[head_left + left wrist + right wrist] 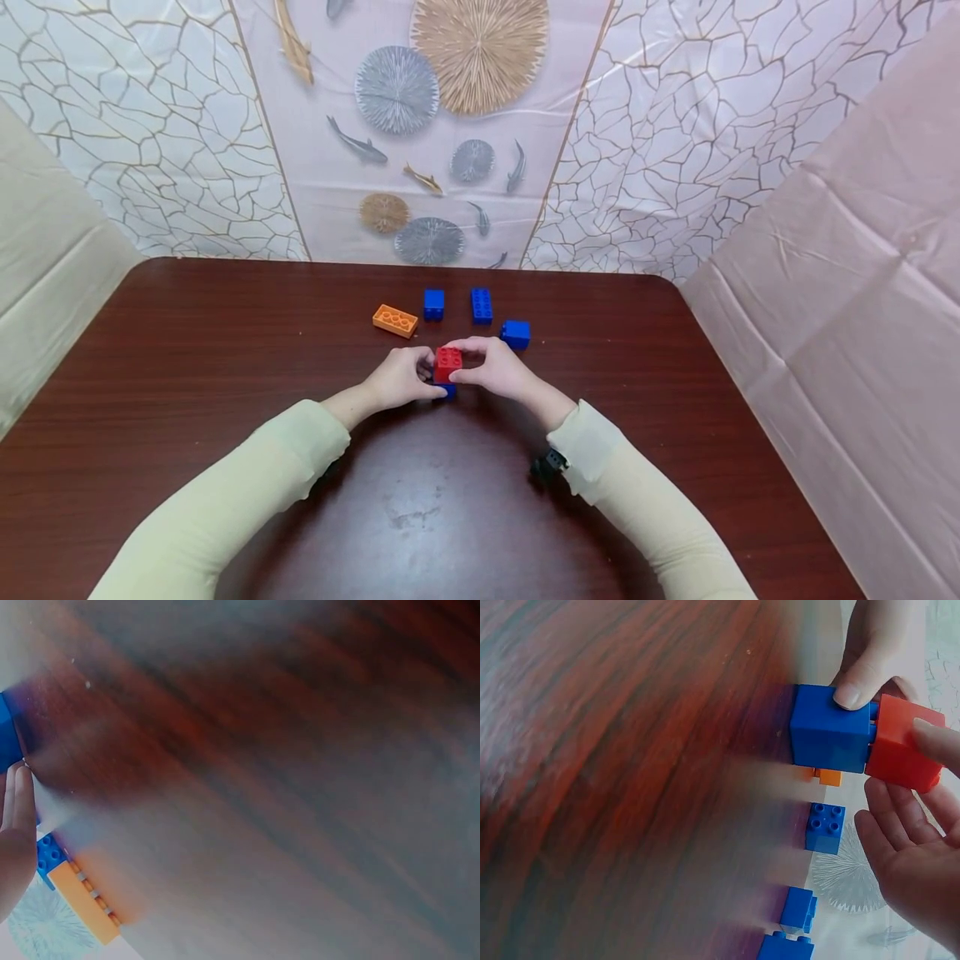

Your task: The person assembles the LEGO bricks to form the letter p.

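A person's two hands meet over a dark wooden table [150, 375], about midway between its left and right edges, building with plastic blocks. The red block [448, 363] sits on top of the lower block [829, 731], which is blue; in the right wrist view, blue studs show in a narrow gap between the two. Whether the lower block rests on the table or is just above it, I cannot tell.

The left hand [401, 377] grips the lower block, its thumb pressed along one face; its fingers behind are mostly hidden. The right hand [495, 371] is part closed and pinches the red block, thumb on one side and curved fingers on the other.

Four more blocks lie between the hands and the table's far edge. Leftmost is the orange block [395, 321], upside down, its round tubes facing up. Next come the square block [433, 305], with studs toward the near edge, and the long block [482, 306], studs up; both are blue. Just beside the right hand is the side block [515, 334], also blue, its studs toward the left edge. Any lettering on the studs is too small to read.
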Tool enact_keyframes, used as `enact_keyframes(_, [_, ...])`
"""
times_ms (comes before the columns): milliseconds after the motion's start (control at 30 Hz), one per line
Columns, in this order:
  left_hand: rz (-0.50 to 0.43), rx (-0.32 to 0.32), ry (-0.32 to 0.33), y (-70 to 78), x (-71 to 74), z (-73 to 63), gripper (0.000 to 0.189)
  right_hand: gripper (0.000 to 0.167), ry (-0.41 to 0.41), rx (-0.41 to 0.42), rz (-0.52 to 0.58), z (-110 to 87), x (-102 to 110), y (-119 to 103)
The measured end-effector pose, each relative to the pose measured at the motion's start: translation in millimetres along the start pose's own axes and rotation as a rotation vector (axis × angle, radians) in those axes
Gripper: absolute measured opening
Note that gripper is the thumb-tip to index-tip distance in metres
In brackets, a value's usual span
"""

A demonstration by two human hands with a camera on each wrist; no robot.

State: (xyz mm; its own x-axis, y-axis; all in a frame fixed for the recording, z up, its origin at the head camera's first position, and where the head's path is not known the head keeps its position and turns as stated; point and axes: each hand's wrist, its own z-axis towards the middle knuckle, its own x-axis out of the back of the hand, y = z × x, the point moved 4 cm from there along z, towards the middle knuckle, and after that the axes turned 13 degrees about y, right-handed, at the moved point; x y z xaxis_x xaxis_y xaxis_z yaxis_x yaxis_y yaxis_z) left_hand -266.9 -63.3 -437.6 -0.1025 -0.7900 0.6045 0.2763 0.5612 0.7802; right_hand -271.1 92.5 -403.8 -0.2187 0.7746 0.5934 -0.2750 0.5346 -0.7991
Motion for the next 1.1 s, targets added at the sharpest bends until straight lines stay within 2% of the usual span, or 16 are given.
enact_keyframes(333, [0.003,-0.014,-0.002,0.9,1.7,-1.1,0.032,0.040,-0.030,0.203,-0.258,-3.3,0.3,-15.8])
enact_keyframes(600, [0.009,-0.052,0.007,2.6,1.7,-0.3,0.030,0.039,-0.073,0.275,-0.417,-2.2,-1.5,-27.4])
enact_keyframes(700, [0.018,-0.056,0.013,2.3,1.5,0.8,0.030,0.039,-0.069,0.269,-0.396,-0.6,-1.4,-27.0])
enact_keyframes(800, [0.020,-0.059,0.013,2.0,0.5,1.8,0.031,0.039,-0.069,0.247,-0.317,0.5,0.7,-21.3])
enact_keyframes(967, [0.010,-0.053,-0.002,2.3,-0.9,1.2,0.031,0.042,-0.083,0.144,-0.188,3.6,4.7,-11.9])
enact_keyframes(1100, [0.000,-0.055,-0.004,2.8,0.0,-0.1,0.031,0.039,-0.041,0.109,-0.150,6.2,5.6,-13.1])
